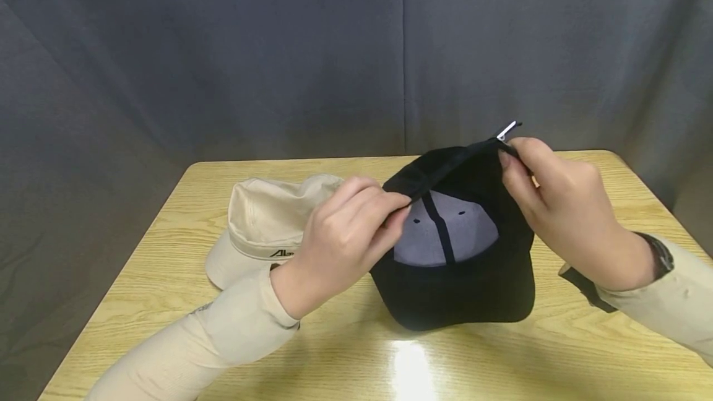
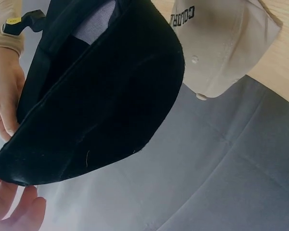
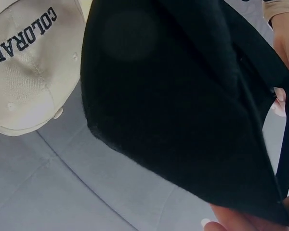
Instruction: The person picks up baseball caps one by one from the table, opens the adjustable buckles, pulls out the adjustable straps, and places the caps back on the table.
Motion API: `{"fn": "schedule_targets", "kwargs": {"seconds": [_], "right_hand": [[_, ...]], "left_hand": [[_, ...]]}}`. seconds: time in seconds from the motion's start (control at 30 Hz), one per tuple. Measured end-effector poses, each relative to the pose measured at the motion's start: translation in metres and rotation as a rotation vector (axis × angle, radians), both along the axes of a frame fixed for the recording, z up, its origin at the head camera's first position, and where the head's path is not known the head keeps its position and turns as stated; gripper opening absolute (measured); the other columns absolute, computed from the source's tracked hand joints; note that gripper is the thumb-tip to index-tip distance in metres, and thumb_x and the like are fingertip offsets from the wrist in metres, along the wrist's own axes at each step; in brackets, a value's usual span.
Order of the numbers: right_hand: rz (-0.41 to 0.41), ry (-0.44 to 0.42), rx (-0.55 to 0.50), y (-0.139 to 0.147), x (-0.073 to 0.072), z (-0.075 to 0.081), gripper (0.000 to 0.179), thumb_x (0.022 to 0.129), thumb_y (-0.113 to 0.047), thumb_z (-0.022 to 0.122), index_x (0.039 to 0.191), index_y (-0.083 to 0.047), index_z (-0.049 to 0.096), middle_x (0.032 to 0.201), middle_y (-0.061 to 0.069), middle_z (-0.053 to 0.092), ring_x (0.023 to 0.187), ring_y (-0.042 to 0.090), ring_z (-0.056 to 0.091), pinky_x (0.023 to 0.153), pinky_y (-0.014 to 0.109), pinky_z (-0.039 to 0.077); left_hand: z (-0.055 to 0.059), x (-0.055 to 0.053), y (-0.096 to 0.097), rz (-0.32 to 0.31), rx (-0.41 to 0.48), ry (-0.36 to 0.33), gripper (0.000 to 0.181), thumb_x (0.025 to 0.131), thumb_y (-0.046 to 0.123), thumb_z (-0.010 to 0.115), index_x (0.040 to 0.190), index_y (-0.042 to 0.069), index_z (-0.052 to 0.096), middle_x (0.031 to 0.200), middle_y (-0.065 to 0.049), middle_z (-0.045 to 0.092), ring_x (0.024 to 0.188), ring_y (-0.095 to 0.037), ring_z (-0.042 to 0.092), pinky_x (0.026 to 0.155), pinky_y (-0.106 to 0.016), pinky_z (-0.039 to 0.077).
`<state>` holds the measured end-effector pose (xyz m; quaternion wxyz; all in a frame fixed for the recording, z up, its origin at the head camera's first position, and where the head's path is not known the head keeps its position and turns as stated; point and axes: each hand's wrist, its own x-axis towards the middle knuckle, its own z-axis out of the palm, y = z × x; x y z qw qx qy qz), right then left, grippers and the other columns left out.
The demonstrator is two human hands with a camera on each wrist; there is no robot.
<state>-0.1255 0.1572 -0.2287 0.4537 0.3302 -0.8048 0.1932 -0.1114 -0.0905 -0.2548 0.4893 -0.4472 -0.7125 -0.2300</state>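
A black baseball cap (image 1: 462,299) is held up over the table, tilted so its grey-lined inside faces me. My left hand (image 1: 345,228) pinches the left end of the cap's back strap (image 1: 453,169) between thumb and fingers. At the strap's other end, beside a small metal buckle (image 1: 506,131), my right hand (image 1: 562,197) pinches the black band. The strap stretches between both hands across the cap's opening. In the left wrist view, the black cap (image 2: 111,96) hides part of the fingers. Fingertips (image 3: 241,220) show under the cap's edge in the right wrist view.
To the left on the wooden table (image 1: 150,277) lies a beige cap (image 1: 267,215) with its opening upward. Dark lettering marks its crown (image 3: 33,62) in the right wrist view. A grey cloth (image 1: 312,67) hangs behind the table and at its sides.
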Motion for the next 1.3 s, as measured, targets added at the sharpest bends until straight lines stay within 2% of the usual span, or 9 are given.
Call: {"fn": "schedule_targets", "kwargs": {"seconds": [0.4, 0.73, 1.3], "right_hand": [[-0.019, -0.052, 0.073, 0.0046, 0.0014, 0.0023, 0.043, 0.105, -0.032, 0.033, 0.091, 0.003, 0.056, 0.061, 0.005, 0.044, 0.047, 0.012, 0.034, 0.044, 0.028, 0.032], [-0.009, -0.014, 0.016, 0.0004, 0.0017, 0.0032, 0.04, 0.105, -0.031, 0.037, 0.092, 0.003, 0.055, 0.059, 0.003, 0.044, 0.047, 0.012, 0.032, 0.043, 0.029, 0.029], [-0.034, -0.044, 0.048, 0.0047, 0.0009, 0.0031, 0.045, 0.105, -0.033, 0.034, 0.094, 0.005, 0.056, 0.06, 0.007, 0.048, 0.047, 0.015, 0.036, 0.043, 0.03, 0.033]], "left_hand": [[0.0005, 0.0011, -0.0001, 0.021, 0.0, 0.017, 0.009, 0.083, 0.0, 0.067, 0.091, 0.001, 0.067, 0.078, -0.007, 0.067, 0.074, -0.022, 0.06, 0.07, -0.027, 0.053], [-0.0016, 0.0009, -0.0007, 0.033, 0.002, 0.012, 0.011, 0.08, -0.001, 0.068, 0.091, 0.002, 0.067, 0.077, -0.005, 0.066, 0.072, -0.02, 0.059, 0.068, -0.026, 0.053], [-0.0049, 0.0017, -0.0022, 0.016, 0.012, 0.012, 0.011, 0.079, 0.0, 0.07, 0.089, 0.002, 0.068, 0.076, -0.004, 0.066, 0.07, -0.019, 0.059, 0.065, -0.026, 0.052]]}}
